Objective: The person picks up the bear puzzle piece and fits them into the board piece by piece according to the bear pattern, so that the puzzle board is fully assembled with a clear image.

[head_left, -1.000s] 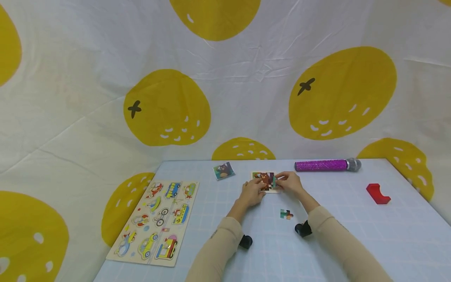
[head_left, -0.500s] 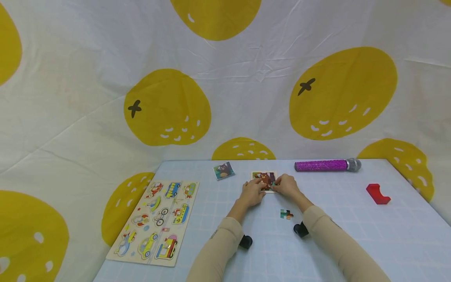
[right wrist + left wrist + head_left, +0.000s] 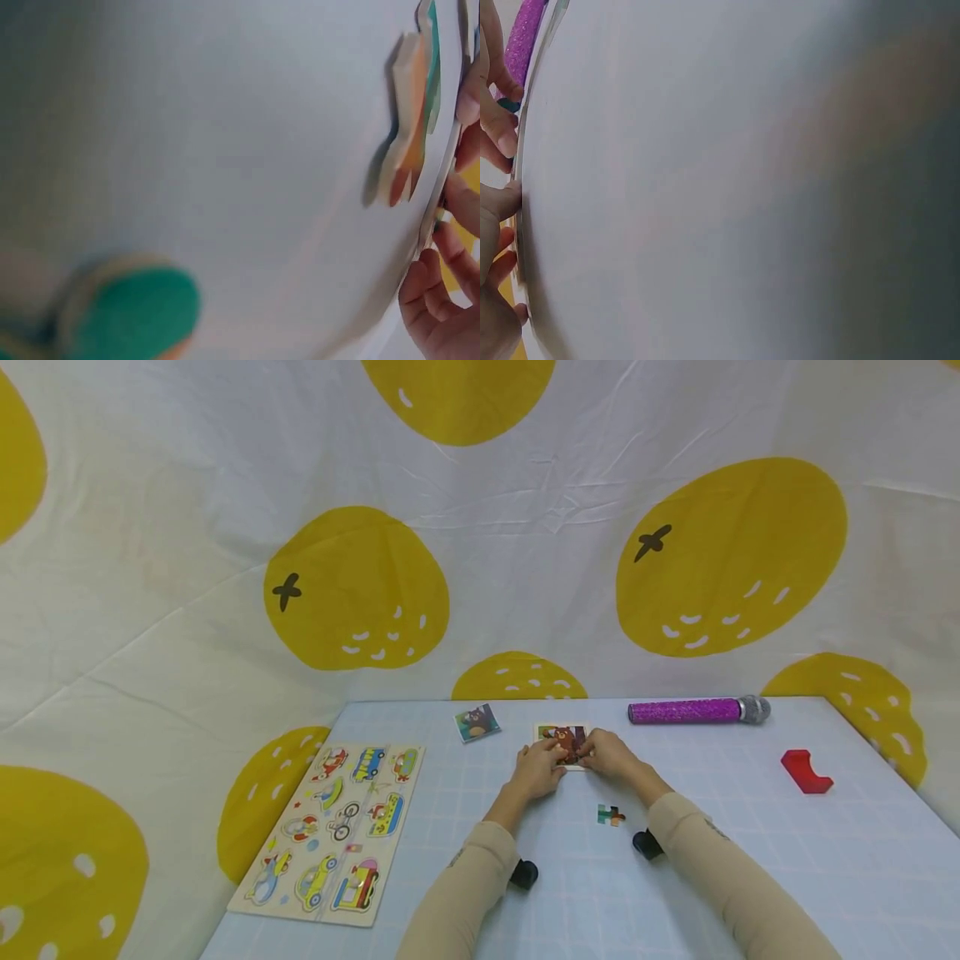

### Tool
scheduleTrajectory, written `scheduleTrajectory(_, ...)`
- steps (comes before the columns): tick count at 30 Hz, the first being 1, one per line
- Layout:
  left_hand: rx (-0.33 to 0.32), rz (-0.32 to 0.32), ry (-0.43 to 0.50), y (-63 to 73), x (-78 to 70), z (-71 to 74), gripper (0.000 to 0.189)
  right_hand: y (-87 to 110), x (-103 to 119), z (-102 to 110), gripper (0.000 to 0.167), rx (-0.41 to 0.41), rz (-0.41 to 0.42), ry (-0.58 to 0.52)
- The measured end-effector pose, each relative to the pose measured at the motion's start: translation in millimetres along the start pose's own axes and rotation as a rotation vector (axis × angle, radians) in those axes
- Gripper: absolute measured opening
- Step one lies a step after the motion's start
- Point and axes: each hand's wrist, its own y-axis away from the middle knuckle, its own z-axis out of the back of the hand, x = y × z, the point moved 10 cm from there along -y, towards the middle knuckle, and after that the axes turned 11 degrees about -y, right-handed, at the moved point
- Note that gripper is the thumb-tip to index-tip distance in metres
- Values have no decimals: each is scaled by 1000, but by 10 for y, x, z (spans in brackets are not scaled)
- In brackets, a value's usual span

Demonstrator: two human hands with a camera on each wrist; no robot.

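A small bear jigsaw puzzle in a pale wooden tray (image 3: 538, 732) lies flat near the table's far side. My left hand (image 3: 536, 770) rests on its lower left part, fingers on the picture and thumb by the near edge. At the right edge my right hand (image 3: 611, 755) pinches a puzzle piece. Its fingers mostly cover the piece in the head view; a bit of teal (image 3: 508, 105) shows between them in the left wrist view. Nearer the right forearm lie loose green and orange puzzle pieces (image 3: 611, 815), also seen in the right wrist view as thick pieces (image 3: 411, 112).
A bear picture card (image 3: 476, 723) lies behind and left of the tray. To the left is a wooden vehicle puzzle board (image 3: 324, 835). A purple glittery microphone (image 3: 684, 712) lies at the back right, with a red curved block (image 3: 806, 772) farther right.
The right hand has moved slightly left and down onto the tray's right edge, and the green piece it pinches is now mostly covered. The left hand has stayed in place.
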Motion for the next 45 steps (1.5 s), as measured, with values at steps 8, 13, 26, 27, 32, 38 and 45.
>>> scheduleTrajectory(8,-2,-8,3,21,-26,10,34,57,8,-88,16,67,37,116)
scheduleTrajectory(13,2,-14,12,40,-42,10,34,69,43,-97,11,50,56,140)
scheduleTrajectory(26,3,-6,15,27,3,8,35,64,85,-62,21,4,123,124)
scheduleTrajectory(27,2,-4,12,25,6,7,35,61,97,-64,21,10,120,134)
scheduleTrajectory(32,3,7,25,15,20,7,35,27,146,-107,19,78,81,214)
scheduleTrajectory(38,9,13,26,14,21,19,34,21,191,-117,18,91,85,237)
scheduleTrajectory(45,19,11,40,18,10,7,35,30,30,-46,15,9,-38,18)
